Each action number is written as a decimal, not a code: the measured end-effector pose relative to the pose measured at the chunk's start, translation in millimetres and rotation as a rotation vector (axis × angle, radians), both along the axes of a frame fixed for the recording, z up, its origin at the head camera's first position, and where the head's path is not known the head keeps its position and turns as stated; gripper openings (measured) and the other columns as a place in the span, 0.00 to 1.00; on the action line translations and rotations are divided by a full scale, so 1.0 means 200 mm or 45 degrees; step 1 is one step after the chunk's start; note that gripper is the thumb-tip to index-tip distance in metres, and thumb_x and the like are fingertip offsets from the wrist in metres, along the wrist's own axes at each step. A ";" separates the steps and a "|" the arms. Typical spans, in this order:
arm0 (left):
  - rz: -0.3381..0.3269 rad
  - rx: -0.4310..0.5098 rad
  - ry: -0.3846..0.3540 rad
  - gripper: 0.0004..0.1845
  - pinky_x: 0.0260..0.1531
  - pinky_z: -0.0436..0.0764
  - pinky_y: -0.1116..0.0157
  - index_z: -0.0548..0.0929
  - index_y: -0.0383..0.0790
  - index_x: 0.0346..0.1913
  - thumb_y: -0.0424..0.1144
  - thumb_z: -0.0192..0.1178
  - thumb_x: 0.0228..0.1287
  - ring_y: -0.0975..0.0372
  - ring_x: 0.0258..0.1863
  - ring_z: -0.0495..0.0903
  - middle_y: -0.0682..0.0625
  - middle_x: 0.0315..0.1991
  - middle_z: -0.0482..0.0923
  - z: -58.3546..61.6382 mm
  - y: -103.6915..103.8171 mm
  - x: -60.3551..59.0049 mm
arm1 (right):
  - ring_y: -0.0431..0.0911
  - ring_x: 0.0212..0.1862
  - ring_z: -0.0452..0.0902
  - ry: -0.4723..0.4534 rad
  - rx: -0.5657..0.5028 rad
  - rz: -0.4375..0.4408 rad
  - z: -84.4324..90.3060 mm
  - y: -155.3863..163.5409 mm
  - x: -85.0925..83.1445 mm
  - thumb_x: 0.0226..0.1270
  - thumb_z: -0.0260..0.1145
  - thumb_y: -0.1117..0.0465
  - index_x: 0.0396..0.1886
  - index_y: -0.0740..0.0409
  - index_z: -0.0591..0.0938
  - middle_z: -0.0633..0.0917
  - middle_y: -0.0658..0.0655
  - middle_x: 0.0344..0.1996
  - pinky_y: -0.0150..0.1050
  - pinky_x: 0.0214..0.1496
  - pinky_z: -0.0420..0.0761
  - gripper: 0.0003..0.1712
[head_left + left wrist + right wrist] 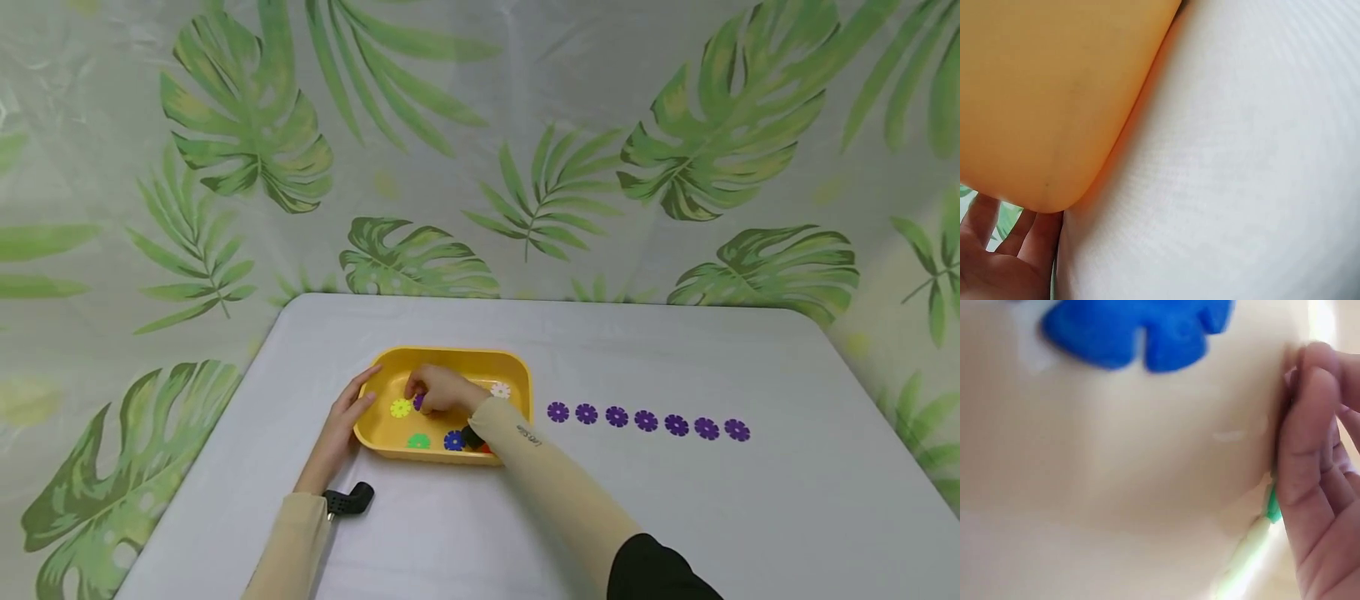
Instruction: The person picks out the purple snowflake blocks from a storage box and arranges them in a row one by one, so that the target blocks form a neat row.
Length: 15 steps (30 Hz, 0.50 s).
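A yellow tray [442,457] lies on the table with several flower-shaped plastic pieces in it. My right hand [446,390] reaches down inside, its thumb and fingertips pinching a purple flower piece [418,402]. In the right wrist view those fingers [1310,425] come together, mostly hiding the piece. Left of it lies a yellow flower piece [401,408]; nearer the front wall are a green one [418,441] and a blue one [453,440]. My left hand [339,425] rests against the tray's left end, its extended fingers [1040,240] along the outer wall.
To the right of the tray, several purple flower pieces [646,421] form a row on the white table [637,350]. A pale flower piece [500,390] lies at the tray's right end. Part of a red piece [486,448] shows beside the right forearm. A leaf-patterned curtain [540,192] hangs behind.
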<state>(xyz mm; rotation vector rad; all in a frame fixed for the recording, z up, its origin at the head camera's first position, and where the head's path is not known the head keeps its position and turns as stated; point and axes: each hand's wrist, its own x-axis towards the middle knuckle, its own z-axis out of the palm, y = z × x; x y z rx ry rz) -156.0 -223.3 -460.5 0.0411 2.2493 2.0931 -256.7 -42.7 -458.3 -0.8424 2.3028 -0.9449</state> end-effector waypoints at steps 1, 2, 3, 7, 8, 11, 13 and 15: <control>0.000 0.007 0.005 0.25 0.70 0.48 0.53 0.60 0.38 0.73 0.36 0.44 0.76 0.55 0.73 0.44 0.46 0.75 0.47 -0.01 0.00 0.00 | 0.42 0.31 0.69 0.020 0.011 0.006 0.00 0.00 0.00 0.48 0.66 0.79 0.36 0.61 0.82 0.74 0.52 0.30 0.28 0.26 0.72 0.15; 0.001 0.013 0.009 0.25 0.70 0.47 0.53 0.60 0.39 0.73 0.36 0.44 0.76 0.55 0.73 0.44 0.46 0.75 0.47 -0.03 -0.01 -0.01 | 0.42 0.30 0.68 0.037 0.019 0.013 0.00 0.00 0.00 0.47 0.67 0.79 0.35 0.61 0.81 0.74 0.52 0.29 0.28 0.26 0.70 0.15; 0.003 0.017 0.013 0.25 0.70 0.47 0.53 0.60 0.40 0.73 0.36 0.44 0.76 0.55 0.73 0.44 0.47 0.75 0.47 -0.05 -0.02 -0.02 | 0.42 0.29 0.68 0.030 0.016 0.011 0.00 0.00 0.00 0.47 0.67 0.78 0.34 0.62 0.81 0.75 0.52 0.27 0.28 0.26 0.70 0.14; 0.022 0.018 0.027 0.24 0.70 0.47 0.54 0.62 0.44 0.72 0.38 0.45 0.76 0.58 0.73 0.44 0.50 0.75 0.49 -0.12 -0.04 -0.04 | 0.41 0.27 0.68 0.012 0.014 -0.008 0.00 0.01 0.01 0.49 0.70 0.76 0.30 0.61 0.80 0.75 0.51 0.24 0.27 0.27 0.70 0.10; 0.028 0.012 0.027 0.24 0.70 0.47 0.55 0.63 0.45 0.72 0.39 0.45 0.76 0.58 0.73 0.44 0.51 0.74 0.50 -0.13 -0.04 -0.05 | 0.40 0.27 0.68 0.005 0.009 -0.011 0.01 0.02 0.01 0.50 0.70 0.75 0.30 0.61 0.80 0.75 0.51 0.24 0.27 0.26 0.69 0.10; 0.032 0.002 0.038 0.24 0.70 0.47 0.54 0.64 0.46 0.72 0.41 0.46 0.76 0.58 0.73 0.45 0.51 0.74 0.50 -0.14 -0.04 -0.05 | 0.40 0.24 0.68 -0.064 -0.035 -0.015 0.02 0.03 0.02 0.55 0.68 0.75 0.29 0.61 0.78 0.75 0.51 0.22 0.27 0.24 0.70 0.08; 0.034 0.005 0.039 0.24 0.70 0.48 0.55 0.64 0.47 0.71 0.41 0.47 0.75 0.59 0.73 0.45 0.51 0.74 0.50 -0.15 -0.04 -0.05 | 0.41 0.21 0.67 -0.129 -0.090 -0.013 0.03 0.05 0.02 0.58 0.65 0.75 0.31 0.63 0.77 0.74 0.52 0.21 0.28 0.22 0.69 0.07; 0.033 0.003 0.041 0.24 0.70 0.48 0.55 0.64 0.47 0.71 0.41 0.46 0.75 0.59 0.73 0.45 0.51 0.74 0.50 -0.15 -0.04 -0.05 | 0.41 0.18 0.67 -0.186 -0.143 -0.011 0.05 0.07 0.02 0.61 0.62 0.75 0.33 0.64 0.77 0.74 0.52 0.20 0.29 0.20 0.69 0.05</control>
